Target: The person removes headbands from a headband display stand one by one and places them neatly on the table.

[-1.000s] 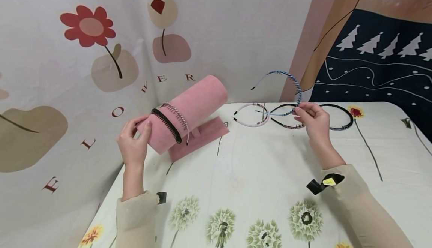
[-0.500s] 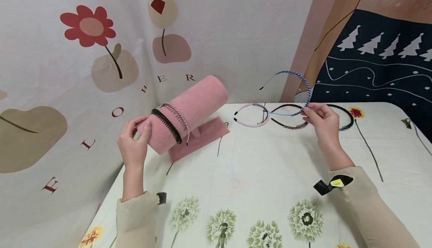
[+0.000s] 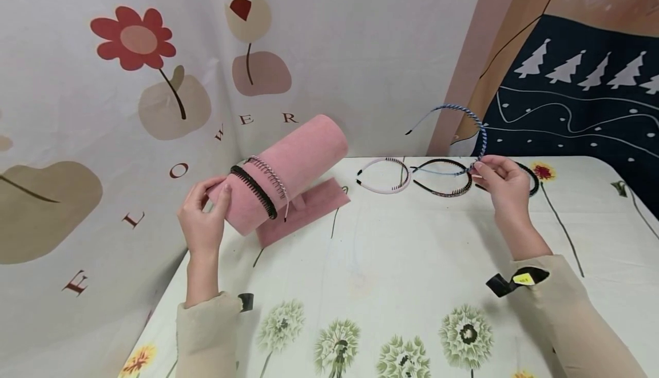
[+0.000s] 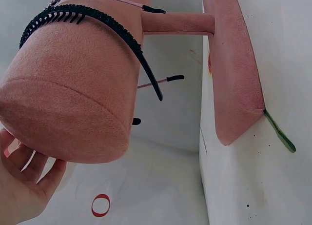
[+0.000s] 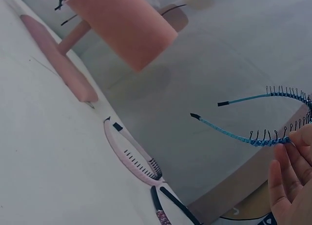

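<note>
A pink velvety headband stand [image 3: 304, 152], a thick roll on a post and flat base [image 3: 309, 209], stands at the left of the table. Two headbands sit round its near end: a black toothed one [image 3: 254, 192] and a pale pink one [image 3: 270, 175]. My left hand [image 3: 203, 218] grips the roll's near end, thumb on the front face; in the left wrist view its fingers [image 4: 51, 181] lie against the end. Raised above the table at the right, a blue wrapped headband [image 3: 465, 110] is pinched by my right hand [image 3: 501, 189]. Its black tips [image 5: 195, 116] point toward the stand.
Along the table's back edge lie a pale pink headband [image 3: 383, 191], a dark one with a patterned band [image 3: 453, 194], and a black one [image 3: 534, 179] partly behind my right hand. The printed cloth wall [image 3: 370, 80] rises right behind them.
My right hand has moved to the right with the blue headband, now covering more of the black headband behind it. The left hand and the stand have stayed put.
</note>
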Demonstrator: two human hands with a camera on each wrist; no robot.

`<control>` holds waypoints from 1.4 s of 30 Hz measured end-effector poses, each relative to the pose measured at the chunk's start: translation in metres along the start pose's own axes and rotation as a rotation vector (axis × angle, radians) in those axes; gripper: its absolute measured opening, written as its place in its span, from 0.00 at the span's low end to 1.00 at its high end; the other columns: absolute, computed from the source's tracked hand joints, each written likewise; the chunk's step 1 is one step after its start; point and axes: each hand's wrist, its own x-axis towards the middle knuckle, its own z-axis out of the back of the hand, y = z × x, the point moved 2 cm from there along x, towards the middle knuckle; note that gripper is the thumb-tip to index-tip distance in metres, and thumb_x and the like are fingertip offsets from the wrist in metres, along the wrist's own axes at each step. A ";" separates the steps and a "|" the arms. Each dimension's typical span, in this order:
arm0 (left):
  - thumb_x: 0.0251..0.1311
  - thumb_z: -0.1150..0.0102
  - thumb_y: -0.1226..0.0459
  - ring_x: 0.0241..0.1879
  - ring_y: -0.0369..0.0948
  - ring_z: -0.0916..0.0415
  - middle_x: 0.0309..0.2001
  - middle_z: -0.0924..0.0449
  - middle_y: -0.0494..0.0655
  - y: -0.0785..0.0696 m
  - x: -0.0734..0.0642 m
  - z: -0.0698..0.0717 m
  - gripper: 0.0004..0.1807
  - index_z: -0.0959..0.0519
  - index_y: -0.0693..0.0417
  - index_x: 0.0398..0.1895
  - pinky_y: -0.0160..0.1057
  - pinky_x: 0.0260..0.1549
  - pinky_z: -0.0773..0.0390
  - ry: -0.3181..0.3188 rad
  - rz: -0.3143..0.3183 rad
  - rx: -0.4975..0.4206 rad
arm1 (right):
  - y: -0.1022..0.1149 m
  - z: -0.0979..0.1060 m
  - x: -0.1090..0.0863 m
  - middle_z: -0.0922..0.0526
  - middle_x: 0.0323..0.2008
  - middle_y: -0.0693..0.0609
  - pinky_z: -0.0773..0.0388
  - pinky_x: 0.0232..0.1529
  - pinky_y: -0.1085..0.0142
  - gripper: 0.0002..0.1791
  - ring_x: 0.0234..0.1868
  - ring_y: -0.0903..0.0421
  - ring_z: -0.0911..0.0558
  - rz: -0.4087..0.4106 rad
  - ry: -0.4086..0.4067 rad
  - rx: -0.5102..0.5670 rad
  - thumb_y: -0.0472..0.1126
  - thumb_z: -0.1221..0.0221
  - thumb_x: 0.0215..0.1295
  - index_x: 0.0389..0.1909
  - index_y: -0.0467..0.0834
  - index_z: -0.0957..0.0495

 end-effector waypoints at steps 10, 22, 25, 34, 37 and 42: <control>0.63 0.36 0.59 0.42 0.24 0.25 0.41 0.17 0.33 0.000 0.000 0.000 0.12 0.14 0.52 0.47 0.21 0.47 0.29 -0.007 -0.003 0.001 | 0.007 0.010 0.002 0.13 0.32 0.60 0.19 0.37 0.78 0.09 0.33 0.67 0.14 -0.010 -0.071 -0.005 0.38 0.34 0.62 0.41 0.42 0.19; 0.63 0.36 0.60 0.42 0.23 0.26 0.46 0.15 0.52 -0.003 -0.001 0.001 0.13 0.14 0.55 0.48 0.22 0.48 0.29 0.003 -0.005 -0.004 | 0.011 0.027 0.006 0.13 0.32 0.59 0.18 0.36 0.77 0.08 0.33 0.66 0.14 -0.006 -0.106 0.052 0.33 0.35 0.62 0.42 0.40 0.18; 0.63 0.36 0.60 0.43 0.23 0.26 0.46 0.16 0.52 -0.002 -0.001 0.000 0.13 0.14 0.55 0.48 0.21 0.48 0.29 0.002 -0.005 -0.004 | 0.012 0.031 0.006 0.13 0.32 0.58 0.18 0.36 0.77 0.07 0.33 0.66 0.14 -0.011 -0.113 0.065 0.32 0.35 0.62 0.41 0.41 0.19; 0.63 0.36 0.60 0.43 0.24 0.26 0.45 0.16 0.50 -0.005 -0.002 0.001 0.13 0.14 0.54 0.48 0.21 0.49 0.29 0.007 -0.005 -0.010 | 0.016 0.044 0.005 0.12 0.33 0.57 0.17 0.36 0.75 0.07 0.33 0.64 0.13 0.019 -0.088 0.152 0.30 0.35 0.61 0.40 0.40 0.18; 0.63 0.36 0.60 0.43 0.24 0.26 0.45 0.16 0.48 -0.005 -0.002 0.001 0.13 0.14 0.53 0.48 0.21 0.49 0.29 0.008 -0.003 -0.011 | 0.018 0.049 0.005 0.12 0.33 0.56 0.17 0.36 0.75 0.08 0.33 0.64 0.13 0.025 -0.096 0.157 0.30 0.35 0.61 0.40 0.39 0.18; 0.63 0.36 0.60 0.44 0.24 0.25 0.44 0.16 0.46 -0.004 -0.002 0.001 0.13 0.14 0.54 0.48 0.21 0.50 0.29 0.006 -0.006 -0.010 | 0.020 0.058 0.005 0.12 0.34 0.56 0.18 0.36 0.76 0.09 0.33 0.64 0.13 0.023 -0.121 0.147 0.32 0.33 0.59 0.41 0.40 0.18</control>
